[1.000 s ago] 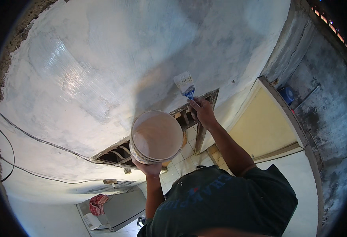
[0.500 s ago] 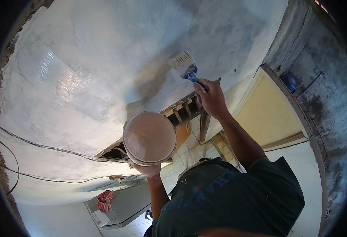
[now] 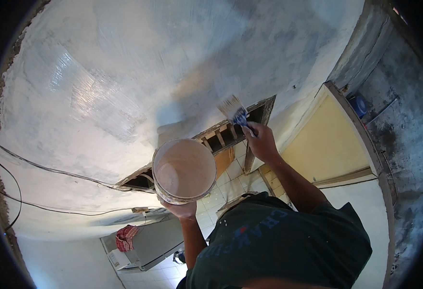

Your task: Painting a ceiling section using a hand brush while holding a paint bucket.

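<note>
My right hand (image 3: pixel 263 143) grips the blue handle of a wide paintbrush (image 3: pixel 234 111). Its pale, paint-coated bristles point up and left, close in front of the wall (image 3: pixel 139 82); whether they touch it I cannot tell. My left hand (image 3: pixel 180 208) supports a round bucket (image 3: pixel 184 168) from beneath, fingers mostly hidden under it. Whitish-pink paint coats the bucket's inside, and its mouth faces up toward me. Streaky, wet-looking brush marks shine on the wall to the left.
A slatted vent opening (image 3: pixel 221 136) runs along the wall behind the bucket. Dark cables (image 3: pixel 57 169) hang across the wall at left. Below stands a grey refrigerator (image 3: pixel 149 241) with a red checked cloth (image 3: pixel 126 238) on it. A yellow panel (image 3: pixel 317 144) is at right.
My right hand has brought the brush down and slightly right, from the wall to in front of the vent opening. The bucket has tilted a little, showing more of its inside.
</note>
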The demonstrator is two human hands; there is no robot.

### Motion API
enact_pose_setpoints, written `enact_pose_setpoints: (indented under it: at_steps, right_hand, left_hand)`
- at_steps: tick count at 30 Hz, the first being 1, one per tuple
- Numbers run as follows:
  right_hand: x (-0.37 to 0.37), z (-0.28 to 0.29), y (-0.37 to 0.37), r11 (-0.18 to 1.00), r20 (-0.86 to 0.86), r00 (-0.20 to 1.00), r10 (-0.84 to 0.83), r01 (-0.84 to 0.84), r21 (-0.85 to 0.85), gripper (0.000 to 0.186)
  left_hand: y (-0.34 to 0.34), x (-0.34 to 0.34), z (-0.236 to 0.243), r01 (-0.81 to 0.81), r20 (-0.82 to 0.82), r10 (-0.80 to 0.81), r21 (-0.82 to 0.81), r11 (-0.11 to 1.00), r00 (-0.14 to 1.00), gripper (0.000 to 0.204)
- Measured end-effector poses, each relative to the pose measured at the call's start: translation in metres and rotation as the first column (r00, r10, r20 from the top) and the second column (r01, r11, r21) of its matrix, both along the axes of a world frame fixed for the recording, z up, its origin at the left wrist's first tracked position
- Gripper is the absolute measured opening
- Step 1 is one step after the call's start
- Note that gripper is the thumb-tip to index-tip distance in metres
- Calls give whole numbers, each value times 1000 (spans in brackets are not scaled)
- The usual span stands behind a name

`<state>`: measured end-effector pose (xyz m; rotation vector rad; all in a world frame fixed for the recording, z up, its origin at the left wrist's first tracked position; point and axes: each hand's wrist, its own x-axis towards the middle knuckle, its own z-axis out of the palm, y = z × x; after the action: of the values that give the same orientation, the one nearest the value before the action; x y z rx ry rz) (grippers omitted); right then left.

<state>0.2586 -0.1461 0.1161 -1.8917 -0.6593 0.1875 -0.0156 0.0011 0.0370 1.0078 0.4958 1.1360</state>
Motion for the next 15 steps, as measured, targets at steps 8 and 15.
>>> enact_pose_setpoints:
  at_steps: [8, 15]
  right_hand:
    - [30, -108, 39, 999, 57, 997, -45, 46, -19, 25]
    - [-9, -56, -3, 1000, 43, 999, -23, 23, -17, 22]
  left_hand:
    - [5, -3, -14, -23, -182, 80, 300, 954, 980, 74]
    - [-1, -8, 11, 180, 445, -36, -285, 941, 895, 75]
